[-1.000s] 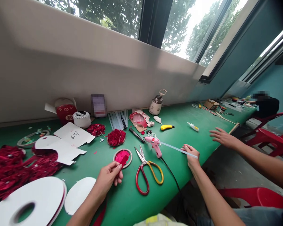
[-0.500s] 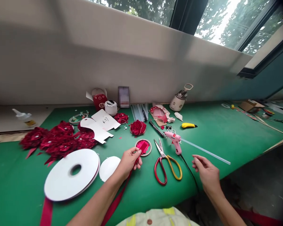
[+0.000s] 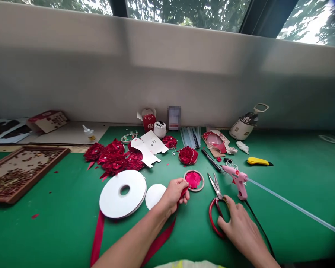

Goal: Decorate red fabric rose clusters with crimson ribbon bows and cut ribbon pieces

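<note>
My left hand (image 3: 177, 193) is closed, pinching the end of a red ribbon (image 3: 163, 238) that trails down toward me. Just beyond it lies a ring (image 3: 203, 182) with pinkish-red ribbon pieces inside. My right hand (image 3: 238, 225) grips the yellow-handled side of the scissors (image 3: 218, 193), thumb and fingers around that handle, which they mostly cover. The scissors lie on the green table with blades slightly apart, pointing away. A white ribbon spool (image 3: 114, 195) and a white disc (image 3: 155, 195) rest left of my left hand.
A pink glue gun (image 3: 237, 180) with a long glue stick and black cord lies right of the scissors. Red ribbon flowers (image 3: 114, 158) are heaped at left. A yellow cutter (image 3: 258, 161), marker (image 3: 211, 160), phone (image 3: 174, 118) and framed tray (image 3: 39, 178) stand around.
My right hand has come from the right onto the scissors' yellow handle. My left hand still pinches the ribbon. The view has swung left, bringing the framed tray in.
</note>
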Demonstrator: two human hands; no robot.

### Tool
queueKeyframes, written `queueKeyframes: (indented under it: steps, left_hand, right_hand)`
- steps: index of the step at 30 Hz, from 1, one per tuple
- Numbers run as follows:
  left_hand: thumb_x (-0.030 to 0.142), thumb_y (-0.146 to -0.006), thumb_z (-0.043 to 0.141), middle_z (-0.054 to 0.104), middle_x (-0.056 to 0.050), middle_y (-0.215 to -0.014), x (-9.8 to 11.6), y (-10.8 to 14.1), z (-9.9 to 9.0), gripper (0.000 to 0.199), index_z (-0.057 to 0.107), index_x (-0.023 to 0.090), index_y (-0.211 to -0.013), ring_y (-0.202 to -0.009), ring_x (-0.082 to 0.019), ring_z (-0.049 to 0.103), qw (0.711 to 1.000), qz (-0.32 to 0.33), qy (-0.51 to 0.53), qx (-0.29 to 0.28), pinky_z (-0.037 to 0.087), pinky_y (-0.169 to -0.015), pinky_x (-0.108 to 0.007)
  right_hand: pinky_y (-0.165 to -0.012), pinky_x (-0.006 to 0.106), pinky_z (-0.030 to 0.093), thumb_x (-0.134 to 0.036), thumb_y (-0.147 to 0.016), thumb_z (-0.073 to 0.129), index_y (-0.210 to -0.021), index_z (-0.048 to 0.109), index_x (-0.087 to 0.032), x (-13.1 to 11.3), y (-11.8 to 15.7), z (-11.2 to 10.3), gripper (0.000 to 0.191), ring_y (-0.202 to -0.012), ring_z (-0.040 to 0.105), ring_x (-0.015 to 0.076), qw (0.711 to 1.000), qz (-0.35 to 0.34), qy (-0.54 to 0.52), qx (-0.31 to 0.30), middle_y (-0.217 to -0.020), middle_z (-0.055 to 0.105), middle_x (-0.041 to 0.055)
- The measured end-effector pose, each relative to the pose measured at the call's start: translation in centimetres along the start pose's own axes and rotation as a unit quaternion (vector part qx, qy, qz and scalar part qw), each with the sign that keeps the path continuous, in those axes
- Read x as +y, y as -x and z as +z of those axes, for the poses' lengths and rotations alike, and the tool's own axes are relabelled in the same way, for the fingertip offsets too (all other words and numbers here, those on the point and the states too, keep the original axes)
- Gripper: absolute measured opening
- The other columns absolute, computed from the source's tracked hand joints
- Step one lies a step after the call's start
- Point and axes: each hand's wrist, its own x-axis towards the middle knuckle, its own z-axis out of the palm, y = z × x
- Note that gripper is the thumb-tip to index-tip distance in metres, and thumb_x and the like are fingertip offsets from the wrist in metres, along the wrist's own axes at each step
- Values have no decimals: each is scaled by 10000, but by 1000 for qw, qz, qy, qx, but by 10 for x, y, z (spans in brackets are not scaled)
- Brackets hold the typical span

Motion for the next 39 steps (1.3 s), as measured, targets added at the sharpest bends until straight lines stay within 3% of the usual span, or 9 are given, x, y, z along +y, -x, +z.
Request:
queueKeyframes:
  steps: [6, 8, 10, 14, 19, 24, 27, 32, 39]
  left_hand:
    - [264, -755, 498, 551, 14, -459, 1, 0, 0, 124, 469, 165, -686, -331, -55, 448, 1000, 11, 24, 6, 226, -329, -156]
    - [259, -761, 493, 560, 9, -468, 0, -1, 1, 122, 469, 162, -691, -337, -54, 458, 1000, 13, 19, 1, 239, -333, -151]
    - [279, -771, 499, 565, 7, -469, -3, -1, 2, 138, 469, 162, -705, -336, -57, 465, 1000, 15, 13, -4, 241, -329, -150]
    - [388, -781, 537, 564, 13, -451, -5, -4, 2, 231, 470, 167, -770, -314, -69, 459, 1000, 17, -4, -13, 207, -304, -154]
    - [475, -765, 575, 559, 25, -447, -3, -4, 3, 336, 480, 161, -836, -304, -62, 445, 999, 4, -38, -32, 185, -309, -150]
    - [444, -793, 557, 581, 8, -471, -3, -7, 6, 299, 488, 153, -798, -323, -57, 462, 999, 15, -49, -15, 225, -325, -143]
    - [441, -798, 561, 591, 1, -483, -4, -10, 7, 300, 493, 150, -788, -332, -61, 473, 998, 15, -52, -11, 243, -334, -146]
    - [454, -797, 571, 609, -16, -508, -4, -12, 6, 319, 474, 153, -747, -358, -80, 507, 999, 13, -50, -10, 280, -344, -157]
    - [452, -800, 579, 622, -31, -545, 3, -8, 9, 325, 488, 145, -742, -381, -72, 508, 999, -24, -38, -26, 297, -376, -164]
  right_hand:
    - [-596, 300, 491, -430, -748, 537, -1283, 437, -238, 23, 6, -11, 577, -669, 619, 228, 962, 42, -257, -81, -796, 625, 50]
    - [-629, 284, 506, -478, -722, 590, -1285, 454, -257, 27, 9, -19, 620, -728, 638, 235, 938, 33, -329, -103, -854, 645, 61]
    - [-656, 275, 510, -493, -679, 648, -1265, 501, -273, 28, 9, -28, 643, -804, 641, 253, 920, 26, -367, -135, -904, 652, 70]
    - [-568, 278, 483, -445, -661, 653, -1181, 589, -256, 18, 4, -42, 557, -607, 584, 204, 884, 10, -406, -231, -677, 596, 23]
    - [-591, 287, 473, -418, -681, 623, -1046, 630, -205, 7, 1, -49, 423, -621, 541, 174, 834, -2, -452, -315, -720, 564, 30]
    - [-517, 233, 378, -472, -777, 550, -1218, 499, -197, 3, -5, -55, 523, -555, 419, 115, 847, -55, -421, -321, -684, 443, -32]
    - [-510, 228, 354, -508, -789, 538, -1239, 481, -195, 3, -11, -59, 551, -568, 392, 120, 871, -64, -386, -296, -678, 412, -40]
    - [-582, 232, 395, -500, -822, 513, -1112, 541, -210, 4, -15, -59, 411, -635, 424, 143, 907, -94, -321, -256, -706, 471, -26]
    - [-558, 224, 342, -497, -858, 476, -1013, 559, -236, -2, -18, -57, 314, -579, 366, 125, 912, -120, -278, -277, -645, 436, -49]
